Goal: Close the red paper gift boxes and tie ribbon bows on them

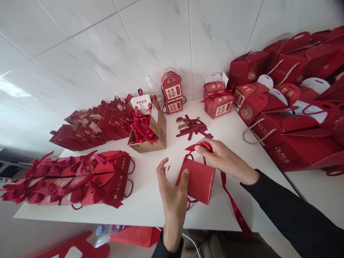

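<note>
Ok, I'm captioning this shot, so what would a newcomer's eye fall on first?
Probably the mass of red boxes crowding the right side, and the bow-topped red packages in two rows at the left. Next, towards the front of the white table, the plain red box at the left grip and the red ribbon in the right grip. Behind, near the middle, stands a brown carton holding tangled red ribbons.

Bare tabletop directly in front of the cardboard box leaves room to pass, but ribboned packages block its front left, red bags its left, and the plain red box its front right.
</note>
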A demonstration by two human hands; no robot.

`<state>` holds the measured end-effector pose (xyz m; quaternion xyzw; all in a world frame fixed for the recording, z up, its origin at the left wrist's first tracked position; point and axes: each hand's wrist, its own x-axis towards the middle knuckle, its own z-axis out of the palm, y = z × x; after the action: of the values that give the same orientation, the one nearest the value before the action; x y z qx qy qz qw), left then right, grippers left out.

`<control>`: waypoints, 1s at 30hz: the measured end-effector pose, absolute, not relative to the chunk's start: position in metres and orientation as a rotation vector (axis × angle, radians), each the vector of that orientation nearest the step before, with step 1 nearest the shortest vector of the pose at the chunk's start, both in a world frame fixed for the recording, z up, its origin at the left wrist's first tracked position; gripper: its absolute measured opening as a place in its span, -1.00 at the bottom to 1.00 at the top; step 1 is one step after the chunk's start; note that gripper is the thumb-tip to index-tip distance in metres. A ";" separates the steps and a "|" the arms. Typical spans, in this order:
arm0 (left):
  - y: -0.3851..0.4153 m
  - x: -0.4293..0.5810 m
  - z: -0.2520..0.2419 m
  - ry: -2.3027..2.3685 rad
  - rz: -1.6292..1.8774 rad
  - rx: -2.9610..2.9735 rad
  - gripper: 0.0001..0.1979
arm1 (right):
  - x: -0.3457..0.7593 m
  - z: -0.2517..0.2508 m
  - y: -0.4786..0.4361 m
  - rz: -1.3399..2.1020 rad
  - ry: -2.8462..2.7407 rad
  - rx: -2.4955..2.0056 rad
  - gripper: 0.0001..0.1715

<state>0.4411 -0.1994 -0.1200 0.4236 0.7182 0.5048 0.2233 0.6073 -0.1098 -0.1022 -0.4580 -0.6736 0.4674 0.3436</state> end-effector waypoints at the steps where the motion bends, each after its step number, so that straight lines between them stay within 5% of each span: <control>1: -0.201 0.441 -0.120 1.971 1.392 1.143 -0.45 | 0.610 -0.105 -0.112 1.221 -1.704 -1.200 -0.58; 11: -0.211 0.442 -0.115 1.673 1.352 0.991 -0.59 | 0.618 -0.096 -0.125 1.545 -1.540 -1.019 -0.60; 23: -0.216 0.440 -0.108 1.763 1.390 0.945 -0.60 | 0.648 -0.120 -0.153 1.407 -1.145 -1.415 -0.40; 30: -0.204 0.448 -0.118 1.830 1.375 1.423 -0.72 | 0.636 -0.109 -0.182 1.545 -1.374 -1.319 -0.38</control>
<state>0.4483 -0.2038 -0.1176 0.5149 0.6620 0.4976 0.2212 0.6359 -0.1815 -0.1092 -0.5061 -0.5275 0.5928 0.3379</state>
